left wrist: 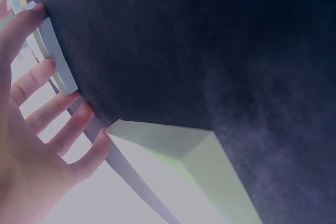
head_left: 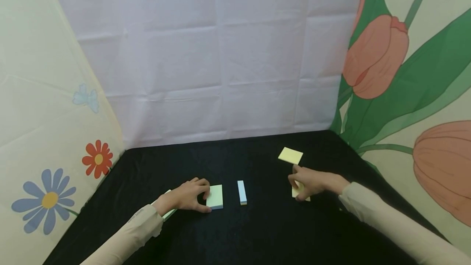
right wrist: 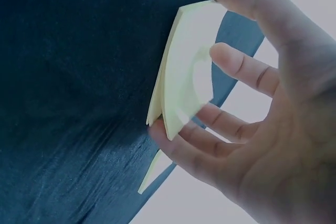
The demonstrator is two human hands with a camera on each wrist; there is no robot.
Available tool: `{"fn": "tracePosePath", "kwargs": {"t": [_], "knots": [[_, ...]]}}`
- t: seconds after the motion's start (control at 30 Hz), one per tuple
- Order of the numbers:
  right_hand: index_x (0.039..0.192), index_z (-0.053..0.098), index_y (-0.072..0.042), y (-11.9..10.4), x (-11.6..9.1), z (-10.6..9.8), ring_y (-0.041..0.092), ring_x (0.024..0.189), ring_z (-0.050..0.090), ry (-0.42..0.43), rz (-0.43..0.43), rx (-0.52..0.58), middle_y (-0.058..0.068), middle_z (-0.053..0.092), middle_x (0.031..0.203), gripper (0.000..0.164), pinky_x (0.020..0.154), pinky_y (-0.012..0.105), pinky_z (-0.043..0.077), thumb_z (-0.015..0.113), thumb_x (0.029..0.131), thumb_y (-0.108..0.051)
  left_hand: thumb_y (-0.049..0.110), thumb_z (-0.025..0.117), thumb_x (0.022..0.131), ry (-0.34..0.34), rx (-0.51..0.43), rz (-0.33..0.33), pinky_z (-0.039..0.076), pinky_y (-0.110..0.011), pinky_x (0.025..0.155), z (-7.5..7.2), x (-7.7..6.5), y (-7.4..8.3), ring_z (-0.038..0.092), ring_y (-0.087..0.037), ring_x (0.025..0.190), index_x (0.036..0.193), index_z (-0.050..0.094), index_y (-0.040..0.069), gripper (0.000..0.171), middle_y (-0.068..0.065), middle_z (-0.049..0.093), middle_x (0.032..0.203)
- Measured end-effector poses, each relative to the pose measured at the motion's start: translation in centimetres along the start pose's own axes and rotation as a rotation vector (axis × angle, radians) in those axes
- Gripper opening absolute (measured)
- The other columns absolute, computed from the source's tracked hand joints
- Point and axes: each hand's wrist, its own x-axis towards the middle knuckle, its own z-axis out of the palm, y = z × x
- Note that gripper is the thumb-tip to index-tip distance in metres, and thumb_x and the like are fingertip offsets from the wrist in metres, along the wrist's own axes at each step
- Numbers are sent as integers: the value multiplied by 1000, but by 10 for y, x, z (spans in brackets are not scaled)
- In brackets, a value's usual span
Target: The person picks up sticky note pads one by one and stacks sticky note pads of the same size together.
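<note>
My left hand (head_left: 189,195) grips a square stack of sticky notes (head_left: 215,196), pale green on top and light blue below. Its thumb and fingers span the stack's left side in the left wrist view (left wrist: 59,56). Over at the right, my right hand (head_left: 310,181) holds a pale yellow sticky-note pad (head_left: 296,191) between thumb and fingers. In the right wrist view this pad (right wrist: 186,66) is bent, its layers parted at the lower corner, with a fingertip at that edge. The palm hides part of it in the head view.
Between the hands lies a narrow light blue sticky-note stack (head_left: 241,192) with a yellow bottom. Another yellow pad (head_left: 290,155) lies behind my right hand. A pale green pad (head_left: 169,214) sits under my left wrist. Black cloth (head_left: 235,236) covers the table; a white sheet (head_left: 220,72) hangs behind.
</note>
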Motion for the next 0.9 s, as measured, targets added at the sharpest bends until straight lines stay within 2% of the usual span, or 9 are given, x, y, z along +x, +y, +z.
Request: {"fn": "tracePosePath", "kwargs": {"t": [0.37, 0.63, 0.8, 0.9], "knots": [[85, 54, -21, -5, 0, 1, 20, 81, 38, -15, 40, 18, 2, 44, 95, 33, 66, 33, 38, 84, 76, -31, 59, 72, 82, 3, -4, 6, 36, -32, 75, 0, 1, 0, 43, -15, 94, 84, 51, 26, 39, 4, 53, 120], [112, 59, -18, -1, 1, -3, 20, 84, 43, -51, 63, 93, 7, 45, 103, 47, 69, 35, 42, 86, 76, -32, 60, 72, 81, -2, -5, -6, 35, -32, 75, 1, 0, -2, 43, -14, 94, 84, 51, 27, 39, 5, 52, 120], [104, 60, -18, 5, 5, -2, 20, 85, 42, -54, 57, 112, 6, 45, 101, 42, 72, 36, 40, 87, 74, -32, 60, 71, 82, 6, -6, 4, 35, -32, 75, 1, 0, -2, 42, -14, 94, 84, 50, 27, 39, 5, 52, 119], [99, 59, -17, 10, 6, -1, 20, 83, 41, -46, 16, 119, 6, 46, 99, 40, 72, 36, 38, 87, 74, -28, 60, 71, 82, 8, -6, 6, 34, -32, 74, 1, 0, -2, 42, -14, 94, 84, 50, 27, 39, 6, 52, 119]]}}
